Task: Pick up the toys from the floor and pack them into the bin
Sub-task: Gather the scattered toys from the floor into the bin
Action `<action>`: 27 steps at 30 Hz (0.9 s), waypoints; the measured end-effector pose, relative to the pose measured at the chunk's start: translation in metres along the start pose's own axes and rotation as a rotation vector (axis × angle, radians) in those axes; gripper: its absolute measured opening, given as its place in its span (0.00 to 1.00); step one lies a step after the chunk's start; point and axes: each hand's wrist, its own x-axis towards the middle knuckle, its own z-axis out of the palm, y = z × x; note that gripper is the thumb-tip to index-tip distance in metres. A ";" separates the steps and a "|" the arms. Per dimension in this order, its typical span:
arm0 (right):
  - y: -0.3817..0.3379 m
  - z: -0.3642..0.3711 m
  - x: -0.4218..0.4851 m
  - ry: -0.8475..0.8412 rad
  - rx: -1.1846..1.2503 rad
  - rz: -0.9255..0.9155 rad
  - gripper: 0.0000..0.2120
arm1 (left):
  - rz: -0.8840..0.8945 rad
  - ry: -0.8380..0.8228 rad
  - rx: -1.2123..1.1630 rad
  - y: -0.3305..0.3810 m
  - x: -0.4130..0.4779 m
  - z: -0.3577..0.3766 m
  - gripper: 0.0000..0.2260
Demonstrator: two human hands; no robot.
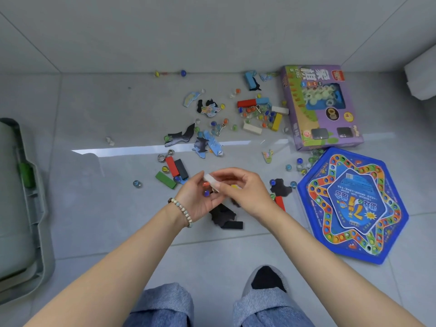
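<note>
pinching white block [211,181] between hands [245,193]

1 bin [37,204], 1 purple box [323,107], 1 hexagonal board [354,206], 3 red blocks [246,103] (marbles [137,184] beyond counting)

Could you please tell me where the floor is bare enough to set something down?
Bare floor lies between the bin and the green block, save one stray marble, and before the far wall at left. It is crowded from the purple box to the puzzle pieces.
</note>
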 end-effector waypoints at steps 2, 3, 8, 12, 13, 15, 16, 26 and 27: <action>0.004 -0.023 -0.005 0.145 0.095 0.034 0.07 | 0.018 0.040 -0.020 0.001 0.001 0.006 0.18; 0.009 -0.037 -0.008 0.242 0.146 0.067 0.07 | 0.029 0.063 -0.013 0.002 0.001 0.008 0.18; 0.054 -0.089 -0.027 0.423 -0.017 0.205 0.10 | 0.005 0.136 0.098 -0.009 0.008 0.011 0.17; 0.084 -0.088 -0.032 0.382 -0.186 0.197 0.16 | -0.027 0.136 0.144 -0.021 0.010 0.015 0.17; 0.087 -0.087 -0.031 0.380 -0.249 0.173 0.17 | -0.031 0.137 0.146 -0.023 0.010 0.016 0.17; 0.090 -0.085 -0.029 0.376 -0.354 0.128 0.17 | -0.032 0.138 0.139 -0.026 0.010 0.017 0.17; 0.091 -0.083 -0.028 0.371 -0.384 0.106 0.17 | -0.033 0.138 0.135 -0.026 0.011 0.018 0.17; 0.097 -0.077 -0.016 0.359 -0.625 -0.052 0.10 | -0.049 0.147 0.125 -0.027 0.012 0.016 0.16; 0.096 -0.077 -0.015 0.345 -0.642 -0.067 0.10 | -0.049 0.148 0.131 -0.027 0.012 0.016 0.17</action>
